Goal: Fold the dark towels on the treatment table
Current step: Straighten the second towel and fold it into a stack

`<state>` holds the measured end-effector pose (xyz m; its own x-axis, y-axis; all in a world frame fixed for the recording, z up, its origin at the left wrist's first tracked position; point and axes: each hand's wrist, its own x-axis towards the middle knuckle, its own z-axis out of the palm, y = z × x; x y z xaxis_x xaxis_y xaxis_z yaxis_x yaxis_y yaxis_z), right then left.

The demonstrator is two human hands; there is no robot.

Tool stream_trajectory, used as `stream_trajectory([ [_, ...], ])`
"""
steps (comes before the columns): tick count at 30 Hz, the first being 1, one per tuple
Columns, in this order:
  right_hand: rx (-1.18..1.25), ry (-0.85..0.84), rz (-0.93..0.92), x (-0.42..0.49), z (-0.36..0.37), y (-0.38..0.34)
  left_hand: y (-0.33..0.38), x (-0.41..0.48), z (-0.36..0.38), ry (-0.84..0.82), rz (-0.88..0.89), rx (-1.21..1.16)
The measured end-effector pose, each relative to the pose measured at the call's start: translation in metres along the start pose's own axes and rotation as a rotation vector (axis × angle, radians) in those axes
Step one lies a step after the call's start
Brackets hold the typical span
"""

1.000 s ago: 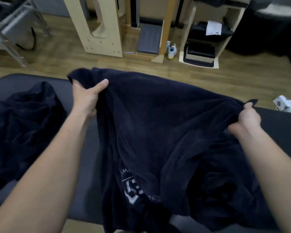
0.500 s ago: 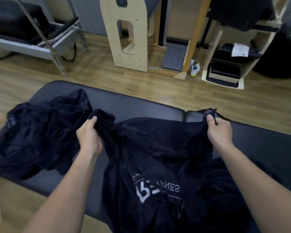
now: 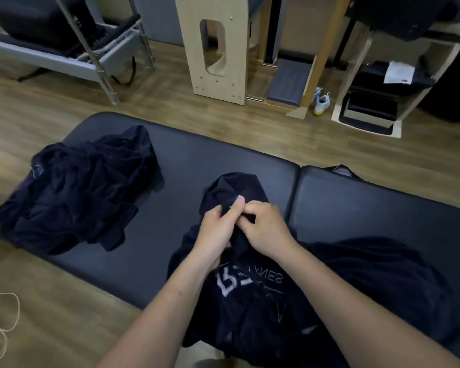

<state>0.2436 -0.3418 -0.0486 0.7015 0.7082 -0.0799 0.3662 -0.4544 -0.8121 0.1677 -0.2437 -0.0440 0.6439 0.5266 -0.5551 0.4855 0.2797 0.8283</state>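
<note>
A dark navy towel with a pale printed logo hangs over the near edge of the black treatment table. My left hand and my right hand meet over the table's middle, each pinching an upper corner of this towel, the two corners brought together. A fold of the towel bulges just beyond my fingers. A second dark towel lies crumpled in a heap on the table's left end.
Wooden floor surrounds the table. A pale wooden frame and a shelf unit stand beyond it, with a white shoe between them. A metal-framed bed is at the back left. Cord lies on the floor at left.
My hands, which held the towel's corners spread wide apart, have come together at the middle, bringing the two corners against each other. The towel has dropped lower onto the table.
</note>
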Motion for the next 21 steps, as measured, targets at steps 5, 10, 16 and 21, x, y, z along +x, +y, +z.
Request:
stream_trajectory([
  [5,0.147,0.154,0.074,-0.008,-0.004,0.002,0.014,0.017,0.002,0.146,0.158,0.081],
  [10,0.022,0.067,0.183,-0.009,0.0,0.024,0.069,0.019,-0.011,0.129,0.356,-0.054],
  [16,0.039,0.203,-0.022,0.013,-0.018,-0.021,0.081,0.014,-0.028,0.042,0.474,-0.131],
  [21,-0.014,0.153,-0.089,0.013,-0.007,-0.029,0.04,-0.005,-0.012,0.042,0.339,-0.261],
])
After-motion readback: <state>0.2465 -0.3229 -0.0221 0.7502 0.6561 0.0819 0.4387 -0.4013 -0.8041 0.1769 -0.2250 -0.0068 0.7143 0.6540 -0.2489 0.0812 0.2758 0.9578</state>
